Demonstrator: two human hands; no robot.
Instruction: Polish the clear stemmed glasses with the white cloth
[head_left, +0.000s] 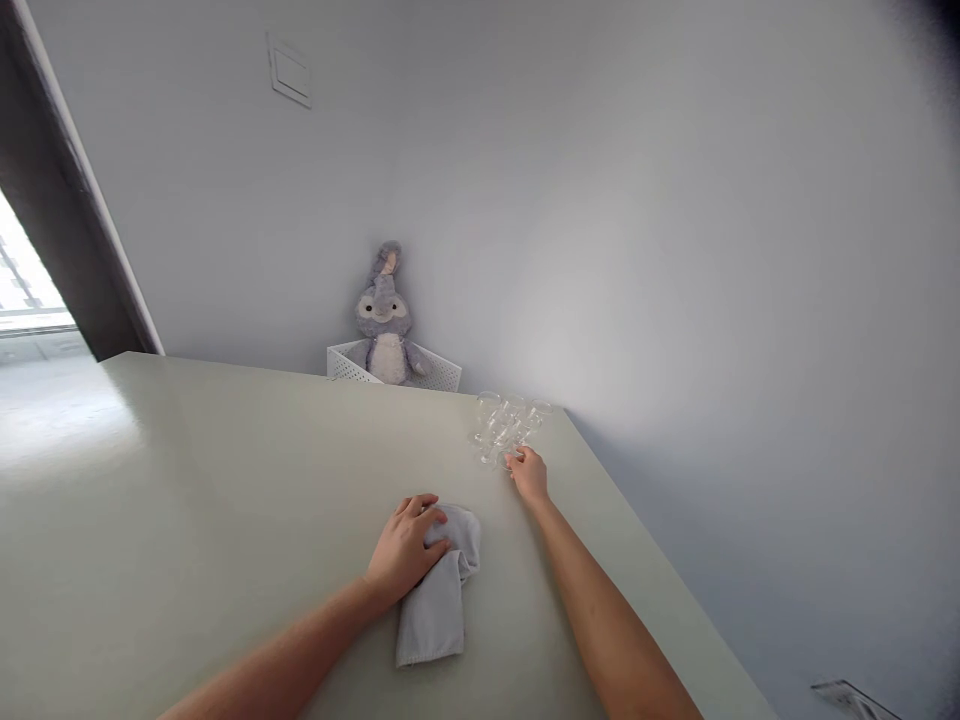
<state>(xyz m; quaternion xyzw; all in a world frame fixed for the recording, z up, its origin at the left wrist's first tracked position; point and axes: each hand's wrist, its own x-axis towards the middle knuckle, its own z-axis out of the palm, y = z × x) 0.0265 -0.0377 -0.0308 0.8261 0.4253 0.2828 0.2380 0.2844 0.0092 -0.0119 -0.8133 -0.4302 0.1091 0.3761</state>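
A folded light grey cloth (439, 615) lies on the pale tabletop (247, 490). My left hand (407, 545) rests on the cloth's upper left part, its fingers spread over the fabric. Farther off, near the back right corner of the table, stands a cluster of clear glass-like items (506, 425); their outlines are hard to tell apart. My right hand (529, 475) is at the near edge of this cluster, fingers closed at one of the clear pieces.
Behind the table's back edge, a grey plush rabbit (384, 320) sits in a white perforated basket (349, 362). Walls rise behind and to the right. A switch (291, 73) is on the back wall, and a dark frame (67, 180) stands at the left.
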